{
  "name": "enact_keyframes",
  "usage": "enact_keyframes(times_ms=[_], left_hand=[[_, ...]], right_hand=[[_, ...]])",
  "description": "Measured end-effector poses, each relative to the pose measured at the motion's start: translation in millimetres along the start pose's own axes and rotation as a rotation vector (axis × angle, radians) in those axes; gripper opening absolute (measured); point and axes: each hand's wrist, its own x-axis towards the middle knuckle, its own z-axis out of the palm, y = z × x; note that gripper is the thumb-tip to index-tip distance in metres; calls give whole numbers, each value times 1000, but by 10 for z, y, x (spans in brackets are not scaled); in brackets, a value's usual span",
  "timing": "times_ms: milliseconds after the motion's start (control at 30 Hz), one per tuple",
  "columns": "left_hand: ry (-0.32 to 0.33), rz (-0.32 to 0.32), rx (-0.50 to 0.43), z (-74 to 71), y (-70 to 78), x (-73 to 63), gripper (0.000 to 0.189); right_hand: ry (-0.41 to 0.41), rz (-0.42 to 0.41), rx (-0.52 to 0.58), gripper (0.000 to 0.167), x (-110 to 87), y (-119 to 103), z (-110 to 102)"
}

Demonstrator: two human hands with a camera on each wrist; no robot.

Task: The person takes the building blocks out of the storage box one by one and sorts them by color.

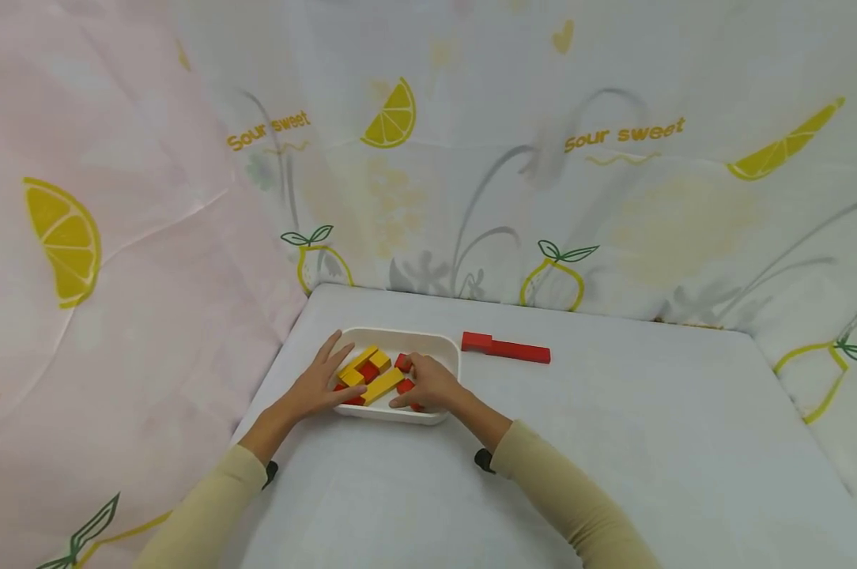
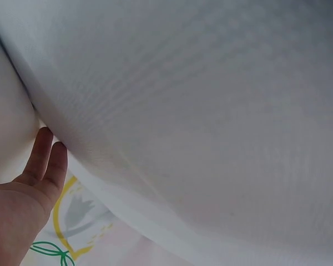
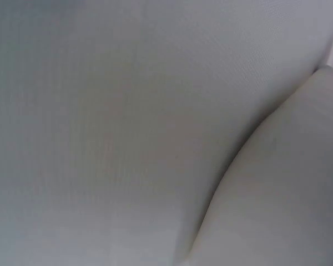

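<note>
A white plastic tray [image 1: 439,344] holds red and yellow blocks. My left hand [image 1: 316,387] lies across its left end with fingers spread, thumb reaching over the near rim beside a long yellow block [image 1: 384,386]. In the left wrist view, two straight fingers [image 2: 43,158] of the left hand show against the tray's pale wall. My right hand [image 1: 432,385] reaches into the tray's right half, thumb and forefinger apart. Its forefinger is at a small red block [image 1: 402,363]; another red block [image 1: 405,386] shows between finger and thumb. The palm hides part of the tray there.
Right of the tray, a red block [image 1: 477,341] adjoins a long red bar [image 1: 521,351] on the white tabletop [image 1: 613,442]. Lemon-printed cloth [image 1: 471,174] hangs behind and at the left. Pale cloth surfaces fill the right wrist view.
</note>
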Motion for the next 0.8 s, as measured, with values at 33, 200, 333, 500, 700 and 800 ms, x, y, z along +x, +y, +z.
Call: enact_keyframes(times_ms=[33,200,333,500,700,800], left_hand=[[-4,-4,-1,-1,4,6,96],[-18,-12,-5,-1,21,18,96],[-17,-14,5,11,14,21,95],[-25,-20,43,14,-24,-1,94],[-25,-22,30,-18,-12,31,96],[-22,-28,23,16,-11,49,96]], right_hand=[[5,5,4,68,3,6,10],[26,32,15,62,2,11,48],[40,63,-12,60,0,-6,80],[42,121,-115,43,-17,-63,138],[51,155,-86,31,-47,-96,106],[49,156,-54,29,-50,-77,85]])
